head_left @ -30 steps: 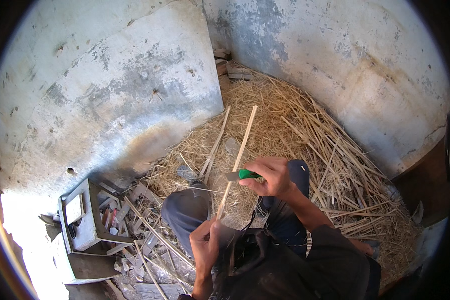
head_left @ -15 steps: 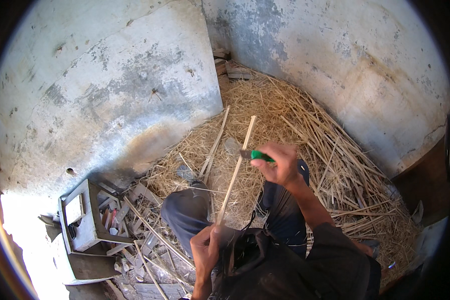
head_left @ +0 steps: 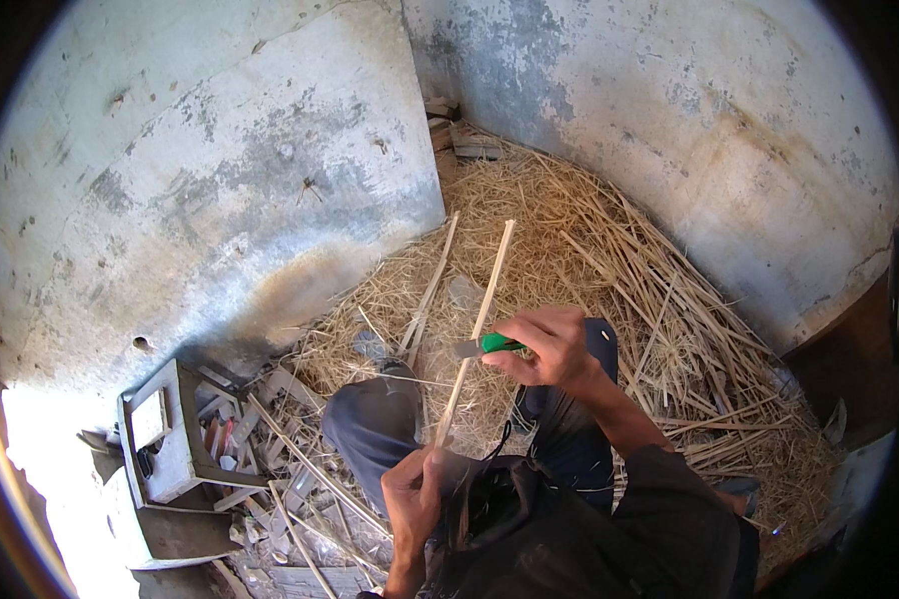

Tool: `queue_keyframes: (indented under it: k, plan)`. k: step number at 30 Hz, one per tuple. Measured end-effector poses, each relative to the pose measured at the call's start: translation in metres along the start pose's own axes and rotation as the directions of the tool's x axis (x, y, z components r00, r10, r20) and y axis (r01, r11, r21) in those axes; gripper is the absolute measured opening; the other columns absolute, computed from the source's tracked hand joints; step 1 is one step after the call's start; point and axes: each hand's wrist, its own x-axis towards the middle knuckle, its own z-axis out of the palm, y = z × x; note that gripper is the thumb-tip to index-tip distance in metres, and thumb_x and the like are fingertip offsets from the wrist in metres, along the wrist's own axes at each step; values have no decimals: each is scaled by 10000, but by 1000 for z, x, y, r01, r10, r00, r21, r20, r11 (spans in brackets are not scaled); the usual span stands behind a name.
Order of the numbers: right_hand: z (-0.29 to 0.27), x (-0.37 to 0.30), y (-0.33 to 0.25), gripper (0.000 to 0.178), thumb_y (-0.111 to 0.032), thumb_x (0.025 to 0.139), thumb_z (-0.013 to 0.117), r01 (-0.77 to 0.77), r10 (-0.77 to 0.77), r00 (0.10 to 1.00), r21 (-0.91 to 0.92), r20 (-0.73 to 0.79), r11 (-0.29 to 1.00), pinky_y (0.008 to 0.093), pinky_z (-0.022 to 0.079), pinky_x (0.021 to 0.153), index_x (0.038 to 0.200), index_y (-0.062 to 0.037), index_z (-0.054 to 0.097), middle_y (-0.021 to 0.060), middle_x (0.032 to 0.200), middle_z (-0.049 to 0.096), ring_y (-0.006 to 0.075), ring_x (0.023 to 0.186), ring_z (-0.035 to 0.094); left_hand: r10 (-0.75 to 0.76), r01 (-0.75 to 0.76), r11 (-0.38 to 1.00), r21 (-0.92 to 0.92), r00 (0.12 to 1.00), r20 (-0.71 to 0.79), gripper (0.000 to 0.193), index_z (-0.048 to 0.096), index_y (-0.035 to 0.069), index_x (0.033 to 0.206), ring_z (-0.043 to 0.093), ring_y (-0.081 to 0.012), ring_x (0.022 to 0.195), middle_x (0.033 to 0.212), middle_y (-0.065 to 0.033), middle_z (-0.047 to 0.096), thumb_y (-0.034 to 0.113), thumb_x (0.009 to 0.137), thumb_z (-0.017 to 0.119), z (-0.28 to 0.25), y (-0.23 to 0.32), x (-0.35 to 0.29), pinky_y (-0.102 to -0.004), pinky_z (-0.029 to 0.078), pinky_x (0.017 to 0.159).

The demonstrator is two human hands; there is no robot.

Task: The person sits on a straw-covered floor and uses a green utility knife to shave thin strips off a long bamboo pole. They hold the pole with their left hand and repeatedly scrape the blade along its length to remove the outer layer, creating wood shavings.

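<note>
A long pale strip of split wood or bamboo slants up and away from my lap, its far end frayed. My left hand pinches the near end between thumb and fingers. In my right hand is a knife with a green handle; its short grey blade lies across the strip around the middle. Whether the edge bites into the strip cannot be made out. My knees, in dark trousers, are bent on both sides of the strip.
Straw-like shavings cover the floor. Many long strips are heaped along the right wall. Two loose strips lie ahead. At lower left stand a worn wooden box frame and scattered scraps.
My right hand and the knife have moved down along the strip toward me. The strip's far end has risen slightly. My left hand stays almost where it was.
</note>
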Motion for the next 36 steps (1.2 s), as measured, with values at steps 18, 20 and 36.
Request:
queue_keyframes:
  k: [18, 20, 36]
  plan:
    - [-3, 2, 61, 379, -371, 989, 740, -190, 189, 981, -18, -47, 982, 323, 514, 540, 919, 1, 738, 109, 764, 715, 180, 609, 672, 32, -28, 996, 89, 998, -48, 430, 787, -41, 1134, 474, -41, 657, 701, 39, 579, 360, 1073, 645, -8, -19, -10, -241, 353, 583]
    - [-4, -7, 77, 378, -408, 1003, 719, -313, 307, 946, -49, -100, 948, 333, 496, 539, 931, -38, 749, 78, 754, 716, 178, 585, 645, -5, 7, 992, 128, 1000, -12, 343, 770, -28, 1171, 502, -61, 701, 720, 0, 605, 277, 1064, 655, -13, -22, -11, -263, 408, 622]
    - [14, -11, 0, 321, -361, 930, 801, -219, 216, 976, 145, 37, 965, 343, 511, 522, 922, -47, 740, 66, 746, 697, 210, 600, 682, 36, -40, 997, -71, 998, -47, 244, 749, -56, 1189, 481, -51, 751, 783, 19, 557, 122, 1039, 674, -1, -14, 19, -242, 389, 657]
